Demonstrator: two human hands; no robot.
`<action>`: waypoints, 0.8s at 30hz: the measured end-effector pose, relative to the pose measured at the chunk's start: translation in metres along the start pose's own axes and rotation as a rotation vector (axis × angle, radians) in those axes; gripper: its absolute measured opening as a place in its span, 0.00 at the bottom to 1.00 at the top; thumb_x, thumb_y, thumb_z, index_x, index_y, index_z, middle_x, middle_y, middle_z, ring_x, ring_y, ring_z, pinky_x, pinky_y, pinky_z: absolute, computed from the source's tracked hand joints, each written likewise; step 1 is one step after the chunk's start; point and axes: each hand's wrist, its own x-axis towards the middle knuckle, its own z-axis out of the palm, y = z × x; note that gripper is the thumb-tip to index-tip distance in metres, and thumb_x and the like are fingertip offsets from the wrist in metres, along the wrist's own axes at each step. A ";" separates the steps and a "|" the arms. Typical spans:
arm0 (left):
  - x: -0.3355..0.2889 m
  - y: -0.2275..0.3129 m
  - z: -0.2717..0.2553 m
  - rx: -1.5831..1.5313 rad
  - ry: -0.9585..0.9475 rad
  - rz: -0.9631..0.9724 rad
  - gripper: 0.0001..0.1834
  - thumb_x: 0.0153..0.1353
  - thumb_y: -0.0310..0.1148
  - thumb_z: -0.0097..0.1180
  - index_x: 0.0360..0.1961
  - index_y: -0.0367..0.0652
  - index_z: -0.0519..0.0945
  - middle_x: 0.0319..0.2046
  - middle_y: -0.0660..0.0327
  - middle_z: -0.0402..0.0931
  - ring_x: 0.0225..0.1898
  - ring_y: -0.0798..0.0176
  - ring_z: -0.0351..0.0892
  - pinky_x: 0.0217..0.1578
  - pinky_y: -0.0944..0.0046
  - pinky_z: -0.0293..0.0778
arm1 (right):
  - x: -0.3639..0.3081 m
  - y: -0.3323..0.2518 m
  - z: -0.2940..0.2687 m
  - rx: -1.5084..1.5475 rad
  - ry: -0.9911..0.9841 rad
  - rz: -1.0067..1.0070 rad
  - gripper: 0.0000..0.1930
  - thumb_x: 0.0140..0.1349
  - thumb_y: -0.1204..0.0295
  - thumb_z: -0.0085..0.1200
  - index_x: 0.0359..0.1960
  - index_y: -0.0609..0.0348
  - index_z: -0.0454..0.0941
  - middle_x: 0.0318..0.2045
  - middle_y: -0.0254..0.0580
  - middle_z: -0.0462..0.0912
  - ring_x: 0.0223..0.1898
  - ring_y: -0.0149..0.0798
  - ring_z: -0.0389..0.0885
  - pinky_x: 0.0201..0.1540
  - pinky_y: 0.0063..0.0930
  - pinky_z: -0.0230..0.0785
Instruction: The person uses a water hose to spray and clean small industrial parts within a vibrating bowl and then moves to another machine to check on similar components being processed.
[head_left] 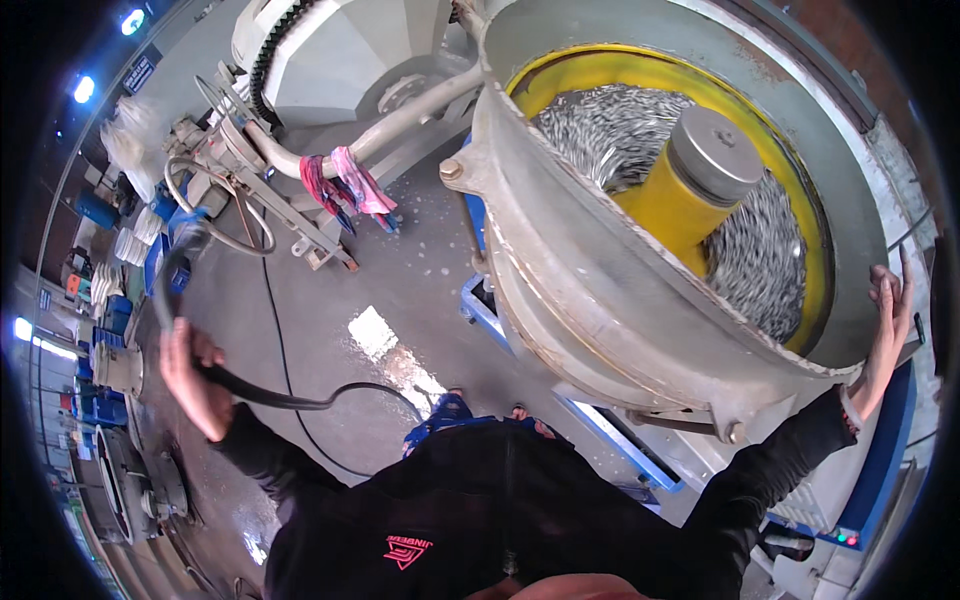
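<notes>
Hose (265, 393), looping above the floor (310, 290), sits clamped in my left grip (192, 372), my right grip (886, 305) spread apart by the vibratory bowl (560, 255), and a sharp pull could snag the slack on my feet (519, 411).

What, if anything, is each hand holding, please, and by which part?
The left hand holds the black hose partway along, hose showing on both sides. The right hand holds nothing visible.

You've got open air over the big bowl (545, 235) for your right hand (885, 310), but that capped column (690, 190) pokes up inside. There's room between bowl and left hand (192, 372), just mind the black hose (260, 394) and rag-draped pipe (420, 112).
</notes>
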 end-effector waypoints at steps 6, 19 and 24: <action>-0.017 -0.146 0.013 0.119 -0.159 -0.441 0.10 0.52 0.30 0.54 0.36 0.38 0.73 0.08 0.70 0.59 0.06 0.76 0.53 0.08 0.74 0.51 | 0.003 0.006 0.005 -0.124 -0.048 0.177 0.26 0.60 0.62 0.46 0.59 0.53 0.57 0.35 0.39 0.73 0.41 0.31 0.70 0.44 0.23 0.59; 0.004 -0.223 0.075 0.134 -0.656 -0.634 0.07 0.51 0.24 0.53 0.34 0.37 0.74 0.08 0.70 0.61 0.06 0.77 0.54 0.07 0.74 0.49 | 0.009 -0.003 0.003 -0.038 -0.098 0.369 0.25 0.59 0.62 0.47 0.58 0.53 0.59 0.33 0.30 0.74 0.33 0.21 0.68 0.38 0.14 0.60; 0.011 -0.238 0.077 0.130 -0.641 -0.651 0.06 0.52 0.25 0.53 0.32 0.37 0.73 0.07 0.70 0.60 0.06 0.76 0.55 0.07 0.74 0.50 | 0.007 -0.007 0.009 -0.034 -0.102 0.362 0.26 0.58 0.62 0.48 0.57 0.56 0.59 0.34 0.31 0.74 0.34 0.22 0.68 0.37 0.14 0.60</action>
